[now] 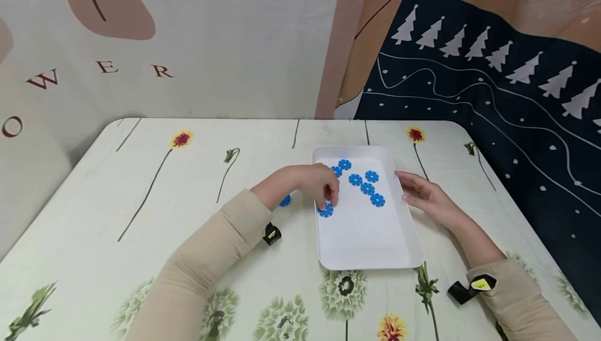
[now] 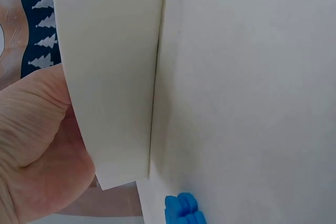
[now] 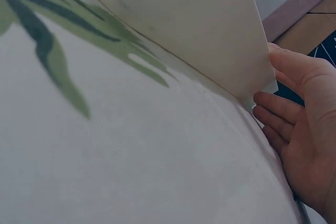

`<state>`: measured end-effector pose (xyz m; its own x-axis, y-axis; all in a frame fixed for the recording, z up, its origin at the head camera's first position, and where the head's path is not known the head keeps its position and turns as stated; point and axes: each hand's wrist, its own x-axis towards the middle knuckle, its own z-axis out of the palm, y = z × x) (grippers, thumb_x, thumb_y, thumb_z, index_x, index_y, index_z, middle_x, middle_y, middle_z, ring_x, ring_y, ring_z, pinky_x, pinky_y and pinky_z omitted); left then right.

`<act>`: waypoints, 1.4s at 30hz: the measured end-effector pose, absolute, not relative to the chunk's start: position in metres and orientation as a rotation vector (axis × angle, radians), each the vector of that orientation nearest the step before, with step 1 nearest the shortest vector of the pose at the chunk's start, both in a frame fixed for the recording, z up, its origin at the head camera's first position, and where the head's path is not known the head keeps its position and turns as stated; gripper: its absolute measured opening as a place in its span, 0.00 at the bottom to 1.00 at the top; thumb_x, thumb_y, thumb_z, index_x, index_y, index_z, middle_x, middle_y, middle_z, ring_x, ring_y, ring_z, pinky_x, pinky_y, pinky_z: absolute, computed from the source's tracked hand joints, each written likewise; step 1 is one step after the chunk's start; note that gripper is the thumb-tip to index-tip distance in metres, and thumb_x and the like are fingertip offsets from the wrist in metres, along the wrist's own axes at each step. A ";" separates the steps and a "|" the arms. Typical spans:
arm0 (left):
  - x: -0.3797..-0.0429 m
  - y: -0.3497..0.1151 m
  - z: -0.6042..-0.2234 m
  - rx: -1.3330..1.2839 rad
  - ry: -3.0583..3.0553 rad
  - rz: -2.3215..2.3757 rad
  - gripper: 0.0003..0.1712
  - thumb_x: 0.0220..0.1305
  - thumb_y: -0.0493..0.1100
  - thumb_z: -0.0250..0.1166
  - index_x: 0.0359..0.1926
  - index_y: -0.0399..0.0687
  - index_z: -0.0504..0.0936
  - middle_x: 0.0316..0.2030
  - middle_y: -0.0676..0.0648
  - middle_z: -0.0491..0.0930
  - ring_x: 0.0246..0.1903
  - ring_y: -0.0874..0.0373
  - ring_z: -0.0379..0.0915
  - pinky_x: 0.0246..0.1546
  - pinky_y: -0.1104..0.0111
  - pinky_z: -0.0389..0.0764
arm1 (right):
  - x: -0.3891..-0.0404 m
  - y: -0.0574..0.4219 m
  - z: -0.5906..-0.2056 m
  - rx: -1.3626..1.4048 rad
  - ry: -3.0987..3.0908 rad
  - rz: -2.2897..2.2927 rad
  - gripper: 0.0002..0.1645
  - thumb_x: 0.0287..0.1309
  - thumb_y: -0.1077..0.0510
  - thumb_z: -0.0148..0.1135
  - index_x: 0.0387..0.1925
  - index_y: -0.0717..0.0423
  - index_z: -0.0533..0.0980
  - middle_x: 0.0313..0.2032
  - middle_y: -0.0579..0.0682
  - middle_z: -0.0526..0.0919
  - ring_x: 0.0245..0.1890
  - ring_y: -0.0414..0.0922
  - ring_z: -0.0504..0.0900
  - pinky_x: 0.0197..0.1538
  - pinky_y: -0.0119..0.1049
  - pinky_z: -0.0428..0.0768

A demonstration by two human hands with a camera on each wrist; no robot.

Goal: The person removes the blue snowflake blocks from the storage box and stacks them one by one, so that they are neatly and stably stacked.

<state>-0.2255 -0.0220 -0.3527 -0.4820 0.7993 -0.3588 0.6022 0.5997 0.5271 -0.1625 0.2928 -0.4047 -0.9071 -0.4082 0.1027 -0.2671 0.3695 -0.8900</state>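
Blue snowflake disc [image 1: 325,211]: probably light, stiff plastic; pinch rim. Left hand [image 1: 320,180] bent over it, grip unclear; right hand [image 1: 431,198] relaxed, fingers loosely extended at white tray [image 1: 371,244] edge.

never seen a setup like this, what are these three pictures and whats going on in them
There's no robot here: these are a person's two bare hands, with beige sleeves. The widest picture comes from a head camera looking forward and down; the other two come from cameras on the left and right wrists.

A white floral tablecloth covers the surface. On it sits a shallow white rectangular tray holding several notched, round blue discs. Another blue disc lies outside, left of the tray.

The left hand reaches into the tray, fingertips at a disc near its left side; whether it is gripped, I can't tell. The right hand is at the tray's right edge, holding no disc.
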 end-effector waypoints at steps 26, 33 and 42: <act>-0.222 -0.024 -0.352 1.161 2.282 0.410 0.08 0.49 0.40 0.76 0.25 0.59 0.85 0.27 0.60 0.79 0.36 0.61 0.70 0.45 0.66 0.64 | -0.163 0.293 -0.406 -0.625 2.480 -1.578 0.32 0.65 0.65 0.57 0.68 0.65 0.60 0.63 0.65 0.66 0.57 0.34 0.68 0.56 0.21 0.64; -0.223 -0.024 -0.354 1.217 2.282 0.404 0.08 0.50 0.42 0.76 0.24 0.60 0.84 0.26 0.61 0.79 0.34 0.63 0.70 0.47 0.65 0.59 | -0.163 0.293 -0.405 -0.624 2.481 -1.578 0.32 0.65 0.65 0.56 0.68 0.65 0.60 0.63 0.65 0.66 0.57 0.34 0.68 0.56 0.21 0.64; -0.222 -0.027 -0.355 1.191 2.266 0.431 0.03 0.53 0.44 0.74 0.28 0.54 0.87 0.24 0.62 0.80 0.35 0.62 0.70 0.46 0.65 0.62 | -0.163 0.293 -0.406 -0.625 2.488 -1.573 0.32 0.65 0.64 0.56 0.68 0.65 0.60 0.64 0.65 0.65 0.58 0.35 0.68 0.56 0.21 0.64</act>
